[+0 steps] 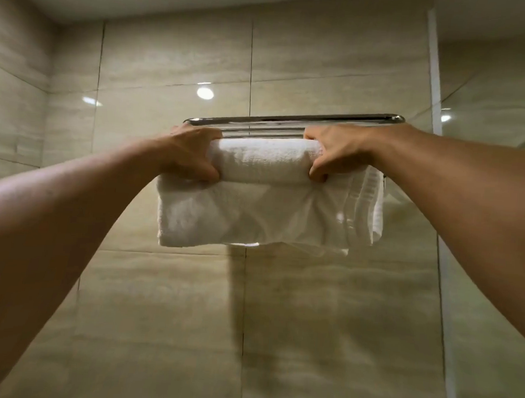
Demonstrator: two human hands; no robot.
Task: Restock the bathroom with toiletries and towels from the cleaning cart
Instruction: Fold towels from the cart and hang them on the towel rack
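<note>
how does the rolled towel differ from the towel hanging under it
The rolled towel is a tight roll gripped at both ends by the left hand and right hand; the hanging towel droops flat and folded, untouched. The rolled one looks narrower; the hanging one spreads wider. Both are white.

Folded white terry towel point(267, 196) hangs below chrome wall-mounted towel rack point(293, 120), in front of beige tiled wall point(156, 300). Left hand point(190, 154) grips towel's upper roll at left end, right hand point(334, 154) at right end, both just under rack bars. Glass shower panel point(481, 273) stands right of rack.
</note>
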